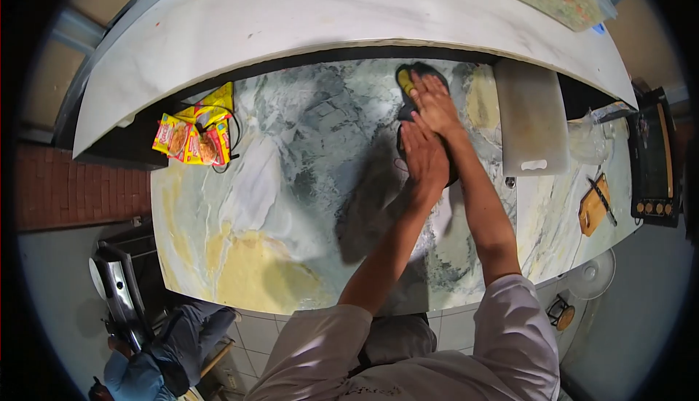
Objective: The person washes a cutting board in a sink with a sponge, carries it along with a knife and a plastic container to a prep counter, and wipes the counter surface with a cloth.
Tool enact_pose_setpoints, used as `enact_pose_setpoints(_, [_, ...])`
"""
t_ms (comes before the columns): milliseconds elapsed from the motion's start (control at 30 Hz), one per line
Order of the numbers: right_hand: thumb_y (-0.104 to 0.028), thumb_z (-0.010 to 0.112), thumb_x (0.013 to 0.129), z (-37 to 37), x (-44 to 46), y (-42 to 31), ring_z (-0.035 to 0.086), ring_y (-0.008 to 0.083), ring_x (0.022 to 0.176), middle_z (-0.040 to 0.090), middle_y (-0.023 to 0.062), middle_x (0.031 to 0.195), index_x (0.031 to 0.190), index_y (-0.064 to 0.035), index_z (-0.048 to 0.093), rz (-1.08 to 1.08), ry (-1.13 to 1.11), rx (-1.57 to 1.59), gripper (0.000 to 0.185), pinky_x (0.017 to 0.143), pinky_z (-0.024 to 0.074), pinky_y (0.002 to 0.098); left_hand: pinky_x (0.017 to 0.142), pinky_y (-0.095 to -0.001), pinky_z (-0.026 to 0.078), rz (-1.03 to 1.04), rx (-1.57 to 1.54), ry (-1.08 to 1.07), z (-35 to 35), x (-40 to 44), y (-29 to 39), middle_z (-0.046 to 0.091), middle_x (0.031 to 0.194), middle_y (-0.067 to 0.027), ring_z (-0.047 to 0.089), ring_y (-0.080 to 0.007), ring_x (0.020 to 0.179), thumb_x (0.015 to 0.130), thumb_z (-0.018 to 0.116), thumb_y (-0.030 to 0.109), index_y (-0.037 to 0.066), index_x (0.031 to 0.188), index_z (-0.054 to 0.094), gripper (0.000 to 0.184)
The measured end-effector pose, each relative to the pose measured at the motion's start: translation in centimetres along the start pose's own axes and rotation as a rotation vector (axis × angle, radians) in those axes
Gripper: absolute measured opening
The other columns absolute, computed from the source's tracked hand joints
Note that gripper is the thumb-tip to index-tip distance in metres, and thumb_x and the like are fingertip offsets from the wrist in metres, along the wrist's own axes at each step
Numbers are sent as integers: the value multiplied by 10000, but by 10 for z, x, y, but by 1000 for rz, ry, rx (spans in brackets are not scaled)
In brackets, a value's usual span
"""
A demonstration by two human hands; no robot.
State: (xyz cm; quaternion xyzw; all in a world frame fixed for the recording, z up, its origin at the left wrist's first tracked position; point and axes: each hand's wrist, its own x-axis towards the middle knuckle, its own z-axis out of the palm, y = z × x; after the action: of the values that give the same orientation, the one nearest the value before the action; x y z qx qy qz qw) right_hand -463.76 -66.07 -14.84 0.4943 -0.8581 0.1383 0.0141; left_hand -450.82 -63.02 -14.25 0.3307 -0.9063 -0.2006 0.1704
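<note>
My right hand [435, 102] lies flat, fingers stretched forward, on a dark cloth-like piece with a yellow patch [405, 81] near the back of the marbled counter [306, 175]. Just below it, my left hand [426, 155] also rests flat, its fingertips close to the right hand. Dark material [402, 139] shows at the edge of the left hand; whether it is the same piece, I cannot tell. Both palms face down, and what lies under them is mostly hidden.
Yellow noodle packets [193, 139] and a black cable lie at the left. To the right are a translucent cutting board [534, 121], a small wooden board [593, 208] with a knife [603, 201], and an oven [655, 161]. A raised white shelf [306, 15] borders the back. Another person [167, 357] is at lower left.
</note>
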Motion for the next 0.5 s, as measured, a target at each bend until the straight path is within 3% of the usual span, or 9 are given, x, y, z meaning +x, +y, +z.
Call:
enact_pose_setpoints(67, [-318,300,1000,1,-7,-32,378,345,1312,456,232,1359,1433,-33,321,-112,-21,59,520,1152,197,408,1144,-475,144,-37,5,11,-15,-18,-19,287,1390,-367,247,-464,1349,904,470,122,-191,1384,133,664])
enact_pose_setpoints(100, [-290,393,976,9,-11,-45,390,360,1297,481,242,1321,1433,-16,310,-178,8,62,539,1146,219,410,1136,-495,156,-52,-99,-7,-28,-29,-30,285,1381,-388,250,-479,1341,914,459,138,-201,1376,137,657])
enact_pose_setpoints(167, [-248,452,942,3,-31,-81,379,382,1301,485,244,1313,1441,-26,295,-224,-17,117,568,1135,242,412,1128,-516,169,-69,-198,-11,-45,-56,-45,282,1372,-408,254,-494,1334,924,447,153,-212,1369,141,652])
enact_pose_setpoints(267, [-169,543,871,3,-64,-120,399,419,1263,501,258,1260,1442,-1,267,-244,-16,191,656,1101,294,416,1120,-500,230,-61,69,108,-60,-102,-60,308,1381,-378,330,-484,1295,894,472,122,-201,1367,179,643])
enact_pose_setpoints(333, [-132,575,833,3,-89,-137,430,433,1221,513,271,1214,1435,34,253,-218,8,222,703,1078,323,418,1106,-517,251,40,230,21,-71,-122,-71,316,1380,-370,354,-490,1277,877,481,112,-182,1374,202,641])
enact_pose_setpoints(400, [-121,569,817,-2,-108,-149,467,423,1127,522,277,1117,1397,123,249,259,158,441,707,1069,321,418,1100,-510,264,78,195,35,-74,-130,-78,332,1371,-364,360,-487,1274,870,484,105,-179,1372,215,636])
enact_pose_setpoints(433, [-121,569,817,-7,-111,-151,467,423,1127,522,277,1117,1397,123,249,250,162,445,707,1069,321,418,1095,-504,277,124,152,38,-76,-129,-80,348,1363,-358,367,-485,1271,863,487,98,-177,1369,228,632])
enact_pose_setpoints(500, [-149,550,819,-16,-118,-149,465,426,1083,506,279,1073,1377,171,231,479,289,305,718,1054,319,442,1088,-494,291,110,58,-6,-77,-119,-80,380,1338,-345,381,-471,1261,868,474,99,-174,1361,255,604])
